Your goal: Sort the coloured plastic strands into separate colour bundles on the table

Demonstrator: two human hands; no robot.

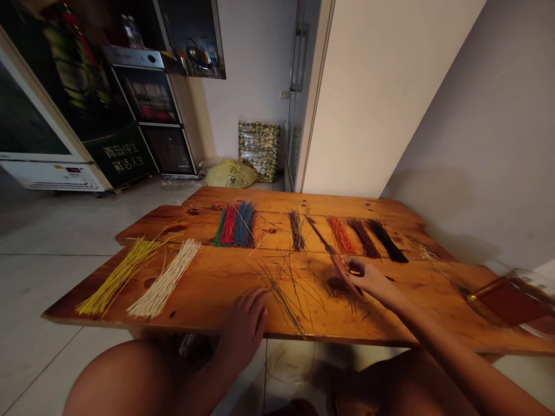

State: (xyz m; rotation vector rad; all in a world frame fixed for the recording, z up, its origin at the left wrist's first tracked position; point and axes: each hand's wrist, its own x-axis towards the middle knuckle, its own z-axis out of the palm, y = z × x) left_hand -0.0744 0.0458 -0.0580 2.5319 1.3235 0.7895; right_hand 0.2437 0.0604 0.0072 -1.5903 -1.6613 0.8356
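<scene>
While holding tool (337,263) in right hand (363,274), rest empty, relaxed left hand (248,316) at tabletop's near edge (197,316), clear of tip (310,222).

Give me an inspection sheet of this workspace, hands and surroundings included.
Surface: wooden table, knots visible.
Job's things: yellow bundle, cream bundle at left; green bundle, red bundle, blue bundle side by side; mixed bundle mid-table; orange bundle, brown bundle, black bundle farther right.
Clutter: loose strands between the hands; glass mug of amber liquid at right.
Hands: right hand grips wooden-handled tool; left hand at front edge, nothing seen held.
Cables: nothing seen.
Surroundings: yellow bag and wrapped pack on floor; glass-fronted cabinet behind.
</scene>
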